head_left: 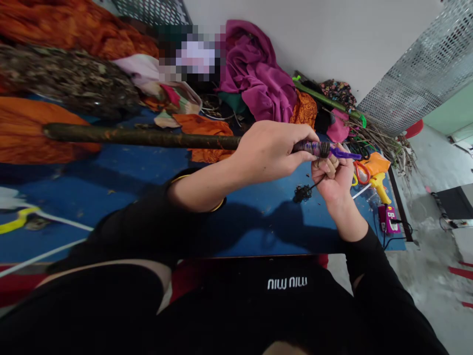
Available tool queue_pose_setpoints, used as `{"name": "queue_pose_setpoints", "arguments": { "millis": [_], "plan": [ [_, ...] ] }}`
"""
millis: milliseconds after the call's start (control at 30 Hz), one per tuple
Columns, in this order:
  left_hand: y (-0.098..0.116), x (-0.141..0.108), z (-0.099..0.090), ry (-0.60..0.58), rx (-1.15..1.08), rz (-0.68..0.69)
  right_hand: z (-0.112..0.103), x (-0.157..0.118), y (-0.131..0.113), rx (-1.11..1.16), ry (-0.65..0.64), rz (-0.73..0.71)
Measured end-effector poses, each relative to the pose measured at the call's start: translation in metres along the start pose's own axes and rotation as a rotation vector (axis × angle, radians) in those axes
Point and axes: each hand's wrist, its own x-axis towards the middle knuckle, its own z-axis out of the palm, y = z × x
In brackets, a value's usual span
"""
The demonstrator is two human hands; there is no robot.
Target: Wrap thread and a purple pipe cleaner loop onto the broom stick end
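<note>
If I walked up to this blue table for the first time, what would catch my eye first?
Probably the long dark stick, gripped by the left hand near its cord-wrapped purple end, with the right hand beside that end. Next, the bright magenta cloth heaped at the table's far side, and the orange cloth at far left, under the stick's other end.

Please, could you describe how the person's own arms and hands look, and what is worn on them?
The left hand and right hand wear no gloves. Both arms have black sleeves: the left sleeve ends on the forearm, with a thin yellow line at its edge; the right sleeve ends nearer the wrist.
</note>
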Motion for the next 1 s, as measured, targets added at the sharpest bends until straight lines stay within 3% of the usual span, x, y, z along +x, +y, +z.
{"name": "queue_pose_setpoints", "arguments": {
  "millis": [133, 433, 600, 733, 1000],
  "plan": [
    [0.001, -0.002, 0.000, -0.029, -0.012, -0.019, -0.002, 0.003, 0.000, 0.042, 0.052, 0.067],
    [0.001, -0.006, 0.002, -0.067, -0.070, -0.006, -0.014, 0.012, 0.000, 0.032, -0.068, 0.076],
    [0.004, -0.006, 0.012, -0.158, -0.122, 0.001, -0.007, 0.016, -0.004, 0.080, 0.106, 0.274],
    [0.003, -0.005, 0.028, -0.185, -0.127, -0.015, -0.005, 0.019, -0.009, 0.043, 0.151, 0.408],
    [0.003, -0.006, 0.040, -0.187, -0.103, -0.046, -0.008, 0.016, 0.000, -0.196, 0.133, 0.186]
  ]
}}
